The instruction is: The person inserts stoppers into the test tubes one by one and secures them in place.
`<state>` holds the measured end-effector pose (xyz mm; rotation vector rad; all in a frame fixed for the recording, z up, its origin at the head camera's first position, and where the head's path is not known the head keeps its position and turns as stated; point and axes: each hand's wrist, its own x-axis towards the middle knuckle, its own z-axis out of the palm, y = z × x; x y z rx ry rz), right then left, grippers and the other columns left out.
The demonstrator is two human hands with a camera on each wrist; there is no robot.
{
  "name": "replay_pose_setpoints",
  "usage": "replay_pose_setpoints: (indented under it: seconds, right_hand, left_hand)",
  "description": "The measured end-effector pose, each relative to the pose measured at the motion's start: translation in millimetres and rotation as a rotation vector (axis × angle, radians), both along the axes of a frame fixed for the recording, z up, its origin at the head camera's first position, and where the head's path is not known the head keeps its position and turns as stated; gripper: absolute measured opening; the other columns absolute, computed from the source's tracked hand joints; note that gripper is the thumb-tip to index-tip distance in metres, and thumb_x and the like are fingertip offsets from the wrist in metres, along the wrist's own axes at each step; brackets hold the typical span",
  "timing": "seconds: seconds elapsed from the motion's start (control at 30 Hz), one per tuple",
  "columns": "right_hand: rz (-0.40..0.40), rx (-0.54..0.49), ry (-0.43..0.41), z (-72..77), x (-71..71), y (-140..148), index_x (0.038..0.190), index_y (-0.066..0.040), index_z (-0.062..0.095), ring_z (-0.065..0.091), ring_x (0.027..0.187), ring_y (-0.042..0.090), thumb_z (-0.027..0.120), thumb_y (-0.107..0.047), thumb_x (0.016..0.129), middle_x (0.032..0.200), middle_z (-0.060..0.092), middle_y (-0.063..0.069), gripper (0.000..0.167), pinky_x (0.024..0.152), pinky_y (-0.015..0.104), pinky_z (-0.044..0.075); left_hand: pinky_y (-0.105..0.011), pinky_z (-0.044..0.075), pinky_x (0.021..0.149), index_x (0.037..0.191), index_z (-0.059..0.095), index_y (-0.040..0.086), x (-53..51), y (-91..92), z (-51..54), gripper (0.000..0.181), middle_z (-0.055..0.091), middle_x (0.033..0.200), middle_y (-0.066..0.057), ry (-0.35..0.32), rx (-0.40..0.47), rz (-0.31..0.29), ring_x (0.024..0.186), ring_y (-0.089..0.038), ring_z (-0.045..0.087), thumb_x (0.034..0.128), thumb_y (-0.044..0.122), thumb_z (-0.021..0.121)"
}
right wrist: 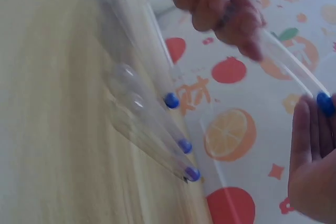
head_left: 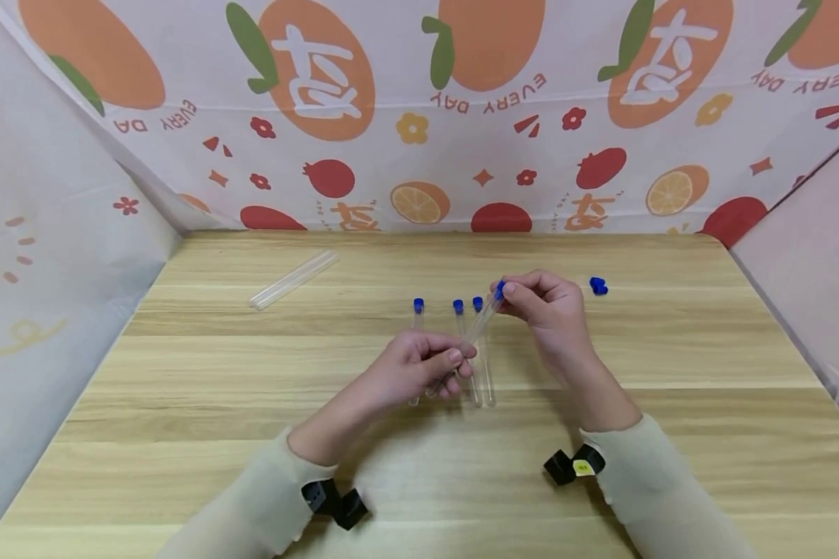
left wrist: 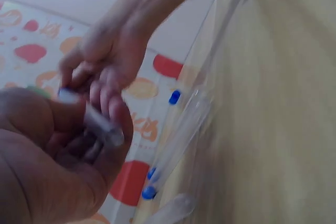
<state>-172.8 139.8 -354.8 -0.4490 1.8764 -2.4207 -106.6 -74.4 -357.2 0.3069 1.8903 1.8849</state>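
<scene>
A clear test tube slants up to the right between both hands, above the table. My left hand grips its lower part with thumb and fingers. At its upper end, my right hand pinches a blue cap; whether the cap is fully seated cannot be told. Beneath the hands lie three tubes with blue caps: one capped tube on the left, partly hidden by my left hand, and a close pair, a middle tube and a right tube.
Loose blue caps lie in a small cluster right of my right hand. Uncapped clear tubes lie together at the back left of the wooden table. A fruit-printed cloth hangs behind the table's far edge.
</scene>
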Motion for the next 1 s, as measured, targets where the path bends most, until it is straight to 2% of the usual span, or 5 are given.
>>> replay_pose_setpoints:
  seconds: [0.2,0.43,0.77,0.87,1.0]
  right_hand:
    - [-0.025,0.028,0.002,-0.2,1.3,-7.3,0.090,-0.004,0.070,0.073,0.087,0.016,0.067,-0.008,0.095,0.092,0.076,0.004,0.007,0.083,0.032,0.061]
    - [0.016,0.072,-0.044,-0.5,-1.7,-7.0,0.110,-0.003,0.069,0.072,0.089,0.018,0.070,-0.018,0.095,0.100,0.073,0.008,0.021,0.083,0.034,0.061]
    - [-0.056,0.080,-0.106,-2.9,-1.9,-6.5,0.096,-0.001,0.070,0.071,0.079,0.016,0.073,-0.019,0.092,0.092,0.073,0.007,0.018,0.079,0.032,0.062]
    - [-0.050,0.095,-0.116,-3.6,-1.2,-7.7,0.101,0.001,0.069,0.070,0.079,0.016,0.073,-0.019,0.093,0.095,0.073,0.009,0.022,0.081,0.034,0.062]
    - [-0.021,0.110,-0.092,-2.7,-0.3,-7.5,0.116,0.004,0.065,0.071,0.086,0.018,0.072,-0.020,0.093,0.102,0.071,0.013,0.033,0.082,0.036,0.061]
  left_hand:
    - [-0.021,0.054,0.060,0.120,0.061,-0.016,2.3,5.5,-2.2,0.028,0.068,0.093,-0.024,0.001,-0.015,0.066,0.068,-0.013,0.060,0.1036,0.004,0.050]
    - [-0.025,0.060,0.067,0.124,0.060,-0.013,-0.2,-1.1,-3.6,0.030,0.066,0.106,-0.032,-0.007,-0.024,0.036,0.073,-0.014,0.067,0.1045,0.008,0.050]
    - [-0.023,0.056,0.058,0.121,0.062,-0.013,-1.7,3.2,1.3,0.030,0.069,0.101,-0.029,-0.034,-0.042,0.036,0.067,-0.012,0.066,0.1042,0.009,0.051]
    - [-0.024,0.057,0.059,0.121,0.062,-0.013,-2.7,4.5,0.0,0.030,0.069,0.101,-0.029,-0.051,-0.037,0.041,0.067,-0.012,0.066,0.1040,0.009,0.052]
    - [-0.029,0.061,0.071,0.130,0.057,-0.009,-5.4,4.5,-5.6,0.032,0.070,0.106,-0.027,-0.066,0.013,0.043,0.077,-0.016,0.071,0.1039,0.007,0.051]
